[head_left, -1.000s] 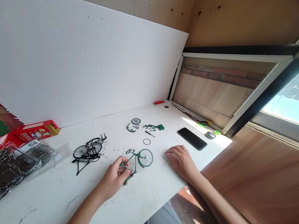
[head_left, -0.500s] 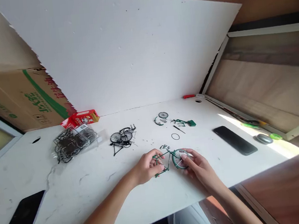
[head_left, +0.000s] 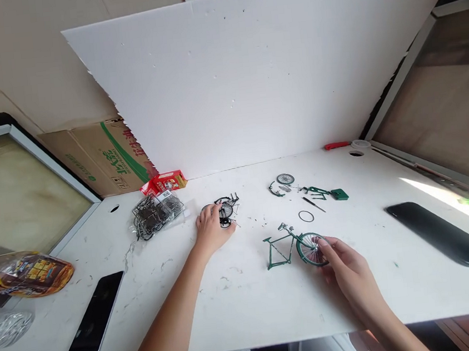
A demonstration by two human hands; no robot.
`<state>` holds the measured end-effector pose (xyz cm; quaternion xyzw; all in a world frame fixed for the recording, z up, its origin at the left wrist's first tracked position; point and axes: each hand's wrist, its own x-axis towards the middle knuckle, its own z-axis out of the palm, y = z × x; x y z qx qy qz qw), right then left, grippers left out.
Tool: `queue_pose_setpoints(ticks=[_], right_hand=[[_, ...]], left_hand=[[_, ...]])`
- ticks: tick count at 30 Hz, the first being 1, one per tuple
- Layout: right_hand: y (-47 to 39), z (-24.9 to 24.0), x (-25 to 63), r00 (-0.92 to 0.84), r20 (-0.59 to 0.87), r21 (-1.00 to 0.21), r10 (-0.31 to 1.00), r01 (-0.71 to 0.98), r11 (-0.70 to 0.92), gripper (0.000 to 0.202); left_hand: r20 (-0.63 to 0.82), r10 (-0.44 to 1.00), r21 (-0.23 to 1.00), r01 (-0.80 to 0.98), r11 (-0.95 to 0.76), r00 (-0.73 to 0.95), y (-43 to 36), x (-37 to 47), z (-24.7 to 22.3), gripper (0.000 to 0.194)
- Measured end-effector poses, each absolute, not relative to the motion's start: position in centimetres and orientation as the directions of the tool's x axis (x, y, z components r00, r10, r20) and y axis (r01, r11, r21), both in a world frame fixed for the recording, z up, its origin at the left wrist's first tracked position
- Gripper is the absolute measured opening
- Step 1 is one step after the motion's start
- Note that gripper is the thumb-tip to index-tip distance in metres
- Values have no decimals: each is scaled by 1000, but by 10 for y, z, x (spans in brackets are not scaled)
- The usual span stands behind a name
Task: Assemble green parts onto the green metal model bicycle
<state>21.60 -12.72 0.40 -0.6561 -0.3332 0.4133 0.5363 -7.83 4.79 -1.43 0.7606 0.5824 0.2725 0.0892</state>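
My right hand (head_left: 346,258) pinches the front wheel (head_left: 310,248) of a small green model bicycle between thumb and fingers. The bicycle's thin frame (head_left: 282,250), with handlebar and saddle, stands out to the left of that hand, and no rear wheel shows on it. Farther left, my left hand (head_left: 211,228) lies over a set of black model bicycle parts (head_left: 225,210). Its thumb and fingers straddle a black spoked wheel, and the palm hides some of the parts.
Green parts (head_left: 318,192), a loose wheel (head_left: 285,179) and a thin ring (head_left: 306,216) lie farther back. Left of the black parts is a plastic bag of black pieces (head_left: 155,214) by a red box (head_left: 170,180). Phones (head_left: 94,318) and bottles (head_left: 30,272) are on the left; a black slab (head_left: 444,231) lies right.
My left hand has let go of the green frame and moved left onto the black parts. My right hand still holds the green bicycle by its wheel. The view has swung left.
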Motion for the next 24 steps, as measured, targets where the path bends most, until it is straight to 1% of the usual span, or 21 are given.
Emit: queue_pose_setpoints(ticks=[3,6,8,10,14,18,21,24], right_hand=[[-128,3,216,414,-175,-976,893,50,-214,58],[-128,1,218,426,-181,-974,886,50,-223,58],[-127,1,218,430,-189,-971,883,54,-234,58],[-126,2,217,428,-193,-968,883,63,-243,57],[-126,5,215,438,-206,-962,875,72,-262,59],[-126,9,212,449,-214,-957,868,83,-279,56],[-126,10,211,455,-212,-956,865,89,-281,56],[-126,9,211,452,-206,-956,868,98,-278,56]], left_hand=[[325,933,503,808,-307,153,53,-82,-22,45],[369,923,574,753,-321,113,59,-85,-25,28],[388,918,606,726,-325,87,63,-88,-26,19],[401,914,641,695,-326,59,67,-91,-28,15],[419,907,742,591,-316,-40,77,-98,-31,16],[420,895,830,464,-309,-154,84,-105,-28,26],[421,884,865,382,-324,-203,86,-108,-23,29],[419,882,886,309,-346,-213,87,-109,-19,32]])
